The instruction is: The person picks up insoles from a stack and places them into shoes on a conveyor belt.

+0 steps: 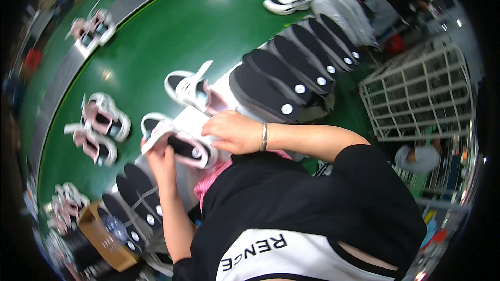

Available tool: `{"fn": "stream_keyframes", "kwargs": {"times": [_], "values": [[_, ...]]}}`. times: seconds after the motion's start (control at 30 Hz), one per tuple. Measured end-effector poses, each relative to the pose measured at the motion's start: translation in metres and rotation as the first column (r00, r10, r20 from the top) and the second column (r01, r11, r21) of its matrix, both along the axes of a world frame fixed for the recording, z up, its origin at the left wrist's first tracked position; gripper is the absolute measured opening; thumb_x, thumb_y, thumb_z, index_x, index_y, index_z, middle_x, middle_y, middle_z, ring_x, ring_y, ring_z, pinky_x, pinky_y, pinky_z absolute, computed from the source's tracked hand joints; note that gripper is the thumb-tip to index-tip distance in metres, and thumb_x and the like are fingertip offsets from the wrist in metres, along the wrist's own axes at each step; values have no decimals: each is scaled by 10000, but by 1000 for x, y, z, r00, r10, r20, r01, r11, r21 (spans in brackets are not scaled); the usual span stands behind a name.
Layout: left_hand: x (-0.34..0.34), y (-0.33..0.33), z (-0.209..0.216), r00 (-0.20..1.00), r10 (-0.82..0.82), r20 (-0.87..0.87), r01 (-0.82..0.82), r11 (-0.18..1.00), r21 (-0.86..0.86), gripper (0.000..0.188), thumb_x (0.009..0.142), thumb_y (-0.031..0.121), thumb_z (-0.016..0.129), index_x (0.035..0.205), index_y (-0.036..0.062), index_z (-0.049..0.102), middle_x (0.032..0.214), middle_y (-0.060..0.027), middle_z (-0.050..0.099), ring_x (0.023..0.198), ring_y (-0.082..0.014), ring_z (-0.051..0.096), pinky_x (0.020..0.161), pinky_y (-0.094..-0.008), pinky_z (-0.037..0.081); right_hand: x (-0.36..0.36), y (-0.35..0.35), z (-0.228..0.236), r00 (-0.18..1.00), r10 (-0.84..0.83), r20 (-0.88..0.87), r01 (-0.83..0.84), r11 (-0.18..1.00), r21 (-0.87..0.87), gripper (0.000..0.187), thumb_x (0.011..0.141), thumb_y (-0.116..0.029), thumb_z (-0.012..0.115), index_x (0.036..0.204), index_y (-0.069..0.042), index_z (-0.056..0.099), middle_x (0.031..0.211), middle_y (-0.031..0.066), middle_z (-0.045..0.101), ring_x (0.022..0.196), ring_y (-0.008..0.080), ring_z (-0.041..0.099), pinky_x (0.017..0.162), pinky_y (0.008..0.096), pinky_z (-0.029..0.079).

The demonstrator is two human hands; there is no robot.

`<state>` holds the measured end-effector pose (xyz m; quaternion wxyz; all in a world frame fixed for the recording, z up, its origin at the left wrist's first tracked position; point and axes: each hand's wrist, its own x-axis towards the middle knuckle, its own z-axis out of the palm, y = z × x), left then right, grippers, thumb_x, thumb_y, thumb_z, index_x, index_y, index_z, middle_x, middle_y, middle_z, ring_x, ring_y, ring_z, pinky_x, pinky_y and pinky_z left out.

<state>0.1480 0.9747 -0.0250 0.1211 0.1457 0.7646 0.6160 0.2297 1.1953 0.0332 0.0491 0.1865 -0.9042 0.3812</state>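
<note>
White and pink, the shoe (174, 134) sits near the middle of the frame, its toe toward the upper left and its opening facing up; a black insole (183, 147) with a pale round sticker shows inside. The left hand (160, 157) grasps the shoe by its left side, thumb near the opening. The right hand (229, 131) has its fingers bent at the shoe's right side, near the heel; whether they pinch anything cannot be told.

The shoe looks light, with a soft, yielding upper on a firmer sole, and nothing about it seems fragile. The heel and the sole's side should give the steadiest hold; the loose strap and tongue would probably flop.

Just beyond the toe, a second shoe (188, 92) lies near a white board (192, 119), leaving little room on that side. Black insoles (268, 86) run in overlapping piles toward the upper right, close to the right forearm; more insoles (136, 192) lie at lower left, crowding the left forearm, beside a cardboard box (107, 239). Farther out on the green table (172, 31), a pair of shoes (101, 125) stands at left. A wire cart (416, 93) fills the right.
</note>
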Motion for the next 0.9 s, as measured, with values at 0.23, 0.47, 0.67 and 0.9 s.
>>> {"fn": "stream_keyframes", "kwargs": {"times": [0.23, 0.47, 0.67, 0.9], "values": [[46, 68, 46, 577, -108, -810, -221, 933, -283, 418, 693, 62, 550, 1078, -6, 400, 1099, -175, 412, 990, -323, 421, 898, -423, 273, 45, 204, 3, 675, -738, 9, 737, 675, 42, 249, 725, -159, 546, 933, -23, 549, 889, 163, 562, 841, 299, 543, 749, 366, 437], [40, 123, 20, 756, -451, -474, 100, 796, -597, 406, 727, 183, 565, 1074, 8, 446, 990, -147, 500, 949, -319, 443, 865, -409, 281, 106, 390, -29, 186, -962, -198, 958, 133, 255, 289, 736, -142, 548, 1002, -34, 514, 950, 177, 551, 898, 321, 527, 779, 374, 427], [40, 123, 10, 788, -422, -449, 52, 771, -635, 343, 751, 170, 534, 1036, -10, 472, 996, -166, 511, 948, -344, 450, 840, -424, 313, 104, 496, -42, 103, -980, -171, 814, -16, 581, 270, 752, -142, 525, 1008, -59, 494, 951, 164, 543, 885, 329, 525, 761, 398, 431], [41, 141, 19, 845, -435, -311, 113, 713, -692, 288, 757, 175, 432, 948, -29, 502, 969, -184, 473, 923, -355, 419, 823, -442, 318, 109, 555, -69, 37, -993, -113, 636, -64, 769, 436, 678, -194, 643, 1045, -63, 448, 1076, 135, 467, 961, 290, 497, 791, 370, 447]]}}
